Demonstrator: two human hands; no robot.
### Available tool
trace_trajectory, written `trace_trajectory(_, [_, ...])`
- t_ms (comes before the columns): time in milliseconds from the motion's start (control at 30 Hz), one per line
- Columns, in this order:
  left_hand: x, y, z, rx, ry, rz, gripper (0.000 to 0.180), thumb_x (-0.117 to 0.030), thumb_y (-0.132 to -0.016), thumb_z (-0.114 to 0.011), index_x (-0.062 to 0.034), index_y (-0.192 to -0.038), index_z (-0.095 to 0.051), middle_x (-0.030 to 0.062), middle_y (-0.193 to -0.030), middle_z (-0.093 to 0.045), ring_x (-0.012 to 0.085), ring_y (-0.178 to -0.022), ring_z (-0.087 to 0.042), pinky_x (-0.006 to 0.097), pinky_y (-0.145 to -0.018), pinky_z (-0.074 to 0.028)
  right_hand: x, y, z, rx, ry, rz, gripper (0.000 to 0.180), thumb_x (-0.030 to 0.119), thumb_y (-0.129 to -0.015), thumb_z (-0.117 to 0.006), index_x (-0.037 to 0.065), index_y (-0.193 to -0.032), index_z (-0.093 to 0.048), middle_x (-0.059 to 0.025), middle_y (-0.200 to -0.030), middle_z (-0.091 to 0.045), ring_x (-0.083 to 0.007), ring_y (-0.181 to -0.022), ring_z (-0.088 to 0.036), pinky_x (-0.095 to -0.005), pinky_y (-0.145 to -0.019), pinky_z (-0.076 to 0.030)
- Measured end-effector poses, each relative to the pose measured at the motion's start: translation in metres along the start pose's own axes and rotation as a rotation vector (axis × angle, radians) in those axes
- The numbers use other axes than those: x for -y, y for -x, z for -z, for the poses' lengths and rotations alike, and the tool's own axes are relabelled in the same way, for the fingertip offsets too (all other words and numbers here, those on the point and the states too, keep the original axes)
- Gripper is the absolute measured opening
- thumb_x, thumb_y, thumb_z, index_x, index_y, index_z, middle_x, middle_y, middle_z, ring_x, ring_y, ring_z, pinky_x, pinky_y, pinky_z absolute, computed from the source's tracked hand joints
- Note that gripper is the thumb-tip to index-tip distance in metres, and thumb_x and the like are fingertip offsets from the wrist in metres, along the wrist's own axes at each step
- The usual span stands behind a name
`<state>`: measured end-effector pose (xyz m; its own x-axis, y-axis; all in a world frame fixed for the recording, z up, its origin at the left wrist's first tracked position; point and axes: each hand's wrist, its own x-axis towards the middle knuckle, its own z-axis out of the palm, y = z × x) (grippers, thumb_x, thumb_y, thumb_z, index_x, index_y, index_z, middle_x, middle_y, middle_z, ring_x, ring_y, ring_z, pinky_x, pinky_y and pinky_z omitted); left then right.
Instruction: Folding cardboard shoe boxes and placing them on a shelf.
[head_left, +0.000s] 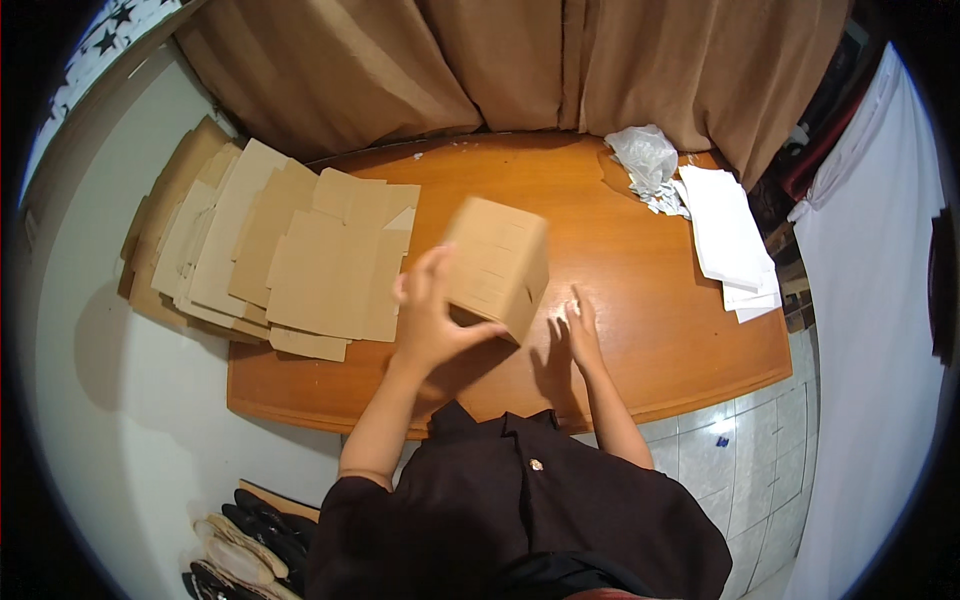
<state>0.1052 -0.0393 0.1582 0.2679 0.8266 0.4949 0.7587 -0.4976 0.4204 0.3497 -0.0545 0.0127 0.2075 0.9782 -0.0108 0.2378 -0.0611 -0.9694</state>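
Find the tan, block-shaped cardboard box [497, 255] over the middle of the polished orange-brown wooden worktop [640, 270], with its long axis running from the far edge toward the near edge and slanting slightly left at the near end. Lies forward and to the right of the bare left hand [428, 318], forward and to the left of the bare right hand [585, 330]. Count the left hand as nearer, by touch: with fingers curled along the left side and thumb stretched across the near end, so apparently clamped on the near left corner. See the right hand apart from the box across a strip of bare wood, with fingers loosely extended toward the far edge and closed on nothing.

Further out, along the left edge and reaching past it, note the overlapping stack of flattened tan cardboard sheets [335, 270]; toward the far right corner, the crumpled translucent plastic bag [645, 155]; by the right edge, the pile of white paper sheets [722, 228].

Cannot see the underside or most of the left side, hidden by the left hand. Cannot tell, through blur on box and fingertips, whether lifted fully clear. Cannot follow the near edge through its middle, covered by the dark brown shirt [480, 500].
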Motion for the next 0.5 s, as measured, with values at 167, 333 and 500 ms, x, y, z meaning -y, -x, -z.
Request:
trace_trajectory(167, [-0.039, -0.017, -0.026, 0.144, 0.314, -0.433, 0.094, -0.047, -0.057, -0.08, -0.0096, -0.133, -0.04, 0.0169, -0.129, -0.042, 0.0346, -0.117, -0.045, 0.045, -0.095, -0.039, 0.066, 0.015, 0.026, -0.156, -0.487, 0.274, 0.063, 0.047, -0.095, -0.032, 0.008, -0.143, -0.019, -0.0139, -0.143, -0.026, -0.0282, -0.132, -0.026, -0.0396, -0.107, -0.024])
trace_trajectory(333, [-0.042, -0.021, -0.057, 0.302, 0.434, -0.612, 0.08, -0.033, -0.064, -0.079, -0.0128, -0.132, -0.043, 0.0179, -0.129, -0.042, 0.0361, -0.11, -0.051, 0.041, -0.09, -0.045, 0.052, 0.023, 0.062, -0.173, -0.667, 0.15, 0.069, 0.05, -0.093, -0.033, 0.002, -0.142, -0.021, -0.0116, -0.144, -0.03, -0.0235, -0.131, -0.033, -0.0364, -0.107, -0.028])
trace_trajectory(500, [-0.03, -0.041, -0.084, 0.405, 0.362, -0.709, 0.069, -0.033, -0.068, -0.075, -0.0109, -0.127, -0.048, 0.0159, -0.122, -0.05, 0.0327, -0.107, -0.054, 0.038, -0.086, -0.047, 0.023, 0.039, 0.101, -0.147, -0.625, -0.059, 0.072, 0.053, -0.091, -0.034, 0.004, -0.143, -0.022, -0.0106, -0.142, -0.033, -0.0202, -0.125, -0.039, -0.0343, -0.099, -0.034])
